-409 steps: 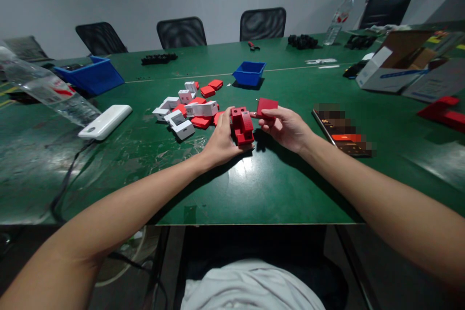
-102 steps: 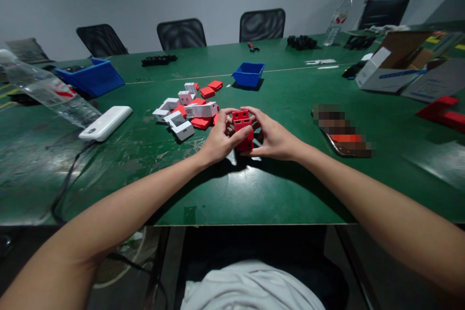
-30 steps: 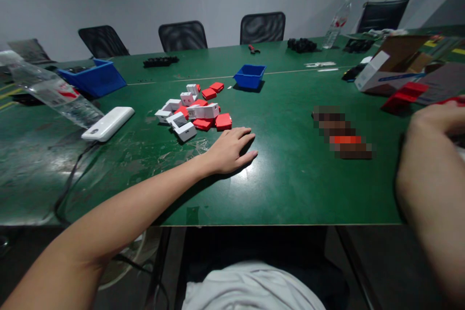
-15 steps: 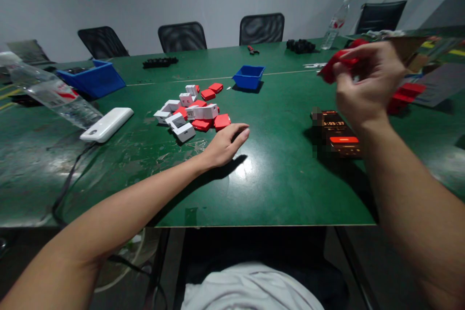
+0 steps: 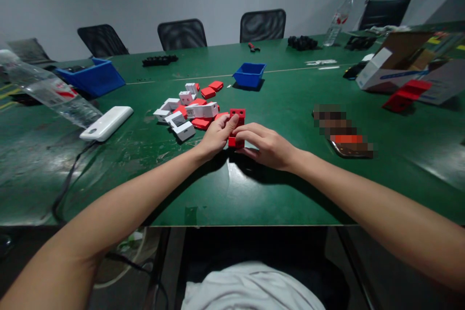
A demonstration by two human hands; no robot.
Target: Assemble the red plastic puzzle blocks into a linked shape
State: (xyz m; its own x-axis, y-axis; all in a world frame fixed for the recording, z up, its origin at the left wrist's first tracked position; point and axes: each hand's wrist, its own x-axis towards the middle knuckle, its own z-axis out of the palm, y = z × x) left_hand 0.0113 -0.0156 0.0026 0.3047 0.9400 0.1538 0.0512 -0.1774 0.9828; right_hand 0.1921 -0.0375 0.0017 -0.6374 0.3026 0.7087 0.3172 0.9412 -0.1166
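A red plastic bracket with small round holes is held between both hands over the table. My left hand grips it from the left, thumb lying along its face. From the other side my right hand pinches its lower part, the fingers covering the middle. Just left of and behind my hands lies a loose pile of white brackets and red pieces, several of each. Another red bracket rests at the right, beside a cardboard box.
A partly blurred phone lies to the right. A small blue bin stands behind the pile. Further left are a white power bank with a cable, a tilted water bottle and a larger blue bin. The open cardboard box stands right.
My right hand has come from the right side, above the phone, to the middle with the red bracket. My left hand, earlier resting without anything, now grips the bracket too.
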